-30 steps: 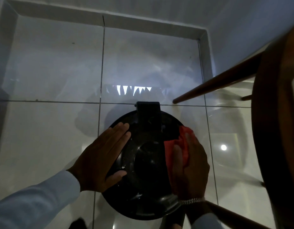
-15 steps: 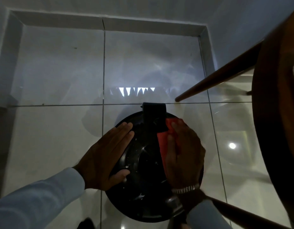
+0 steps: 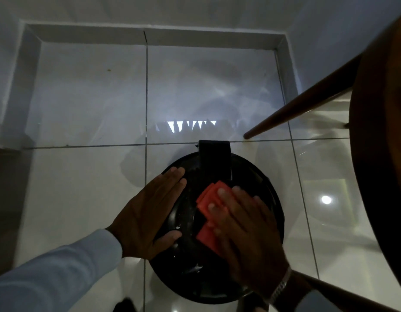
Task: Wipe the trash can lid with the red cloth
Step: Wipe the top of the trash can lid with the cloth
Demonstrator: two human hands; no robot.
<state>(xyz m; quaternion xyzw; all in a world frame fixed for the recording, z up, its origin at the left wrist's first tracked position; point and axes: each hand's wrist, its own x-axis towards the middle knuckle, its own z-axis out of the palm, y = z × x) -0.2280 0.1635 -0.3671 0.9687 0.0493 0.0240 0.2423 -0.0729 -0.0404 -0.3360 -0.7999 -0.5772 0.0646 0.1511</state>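
Observation:
A round black trash can lid (image 3: 266,194) lies below me on the tiled floor, with a black hinge block (image 3: 214,161) at its far edge. My left hand (image 3: 150,215) rests flat on the lid's left rim, fingers spread. Pressed on the lid's middle is a folded red cloth (image 3: 209,200), held down by my right hand (image 3: 246,235), whose palm covers most of it. A metal bracelet sits on that wrist.
A dark wooden chair seat (image 3: 384,154) fills the right side, one leg (image 3: 296,109) slanting down to the floor beyond the lid, another leg (image 3: 343,293) crossing at the bottom right. White glossy tiles (image 3: 87,188) surround the can; a raised ledge (image 3: 150,38) borders the far side.
My right hand has slid the red cloth from the lid's right rim, up by the hinge, to the lid's middle. The left hand has stayed flat on the left rim.

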